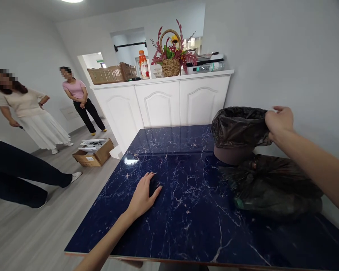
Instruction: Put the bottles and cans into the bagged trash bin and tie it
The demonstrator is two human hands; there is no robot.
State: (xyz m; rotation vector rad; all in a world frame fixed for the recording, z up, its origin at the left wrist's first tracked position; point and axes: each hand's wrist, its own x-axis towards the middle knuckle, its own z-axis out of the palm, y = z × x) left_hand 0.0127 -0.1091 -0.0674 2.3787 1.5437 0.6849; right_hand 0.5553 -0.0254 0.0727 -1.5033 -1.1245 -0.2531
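My left hand lies on the dark blue marble-patterned table, fingers stretched out and thumb apart, holding nothing. On the right, my right hand is closed on the rim of a trash bin, where a black garbage bag is folded over the edge. The bin stands upright on the table near the wall. In front of it, below my right forearm, lies a filled, tied black garbage bag; something green shows faintly through its side. The inside of the bin is mostly hidden.
A white cabinet stands against the table's far edge, bearing a flower basket, an orange-capped bottle, a cardboard box and a clear bottle. Several people stand at the left, near an open carton on the floor.
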